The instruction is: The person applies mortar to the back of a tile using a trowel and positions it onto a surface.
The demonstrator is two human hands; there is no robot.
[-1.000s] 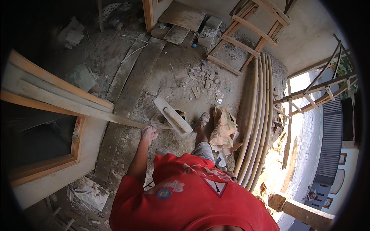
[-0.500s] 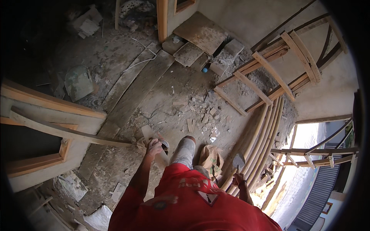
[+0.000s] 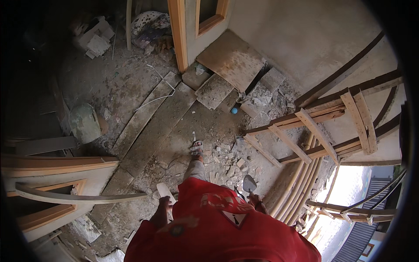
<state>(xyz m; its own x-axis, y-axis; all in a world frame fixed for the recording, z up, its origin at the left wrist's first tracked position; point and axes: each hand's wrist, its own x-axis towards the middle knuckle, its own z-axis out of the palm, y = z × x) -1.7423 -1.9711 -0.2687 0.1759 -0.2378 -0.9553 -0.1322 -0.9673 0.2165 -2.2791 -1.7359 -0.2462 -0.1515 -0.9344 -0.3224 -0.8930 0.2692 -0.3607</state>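
Note:
My right hand (image 3: 255, 201) is closed round the handle of a pointed trowel (image 3: 249, 184), with its grey blade up and ahead of me. On the other side, my left hand (image 3: 163, 206) grips a pale, narrow flat board (image 3: 165, 191) that sticks out past the fingers. My red shirt hides part of the left forearm and the board's lower end. My sandalled foot (image 3: 197, 147) stands forward on the rubble-strewn floor, with the grey trouser leg behind it.
A wooden ladder (image 3: 301, 131) leans at the right above long bundled poles (image 3: 301, 179). Broken masonry (image 3: 231, 161) lies ahead. Loose boards (image 3: 231, 61) rest by the far wall, near a blue ball (image 3: 234, 111). A curved plank (image 3: 83, 199) juts from the left window.
I have stepped forward, and one sandalled foot now shows ahead. The paper sack by my legs has gone out of sight. Board and trowel stay in my hands, both closer to my body.

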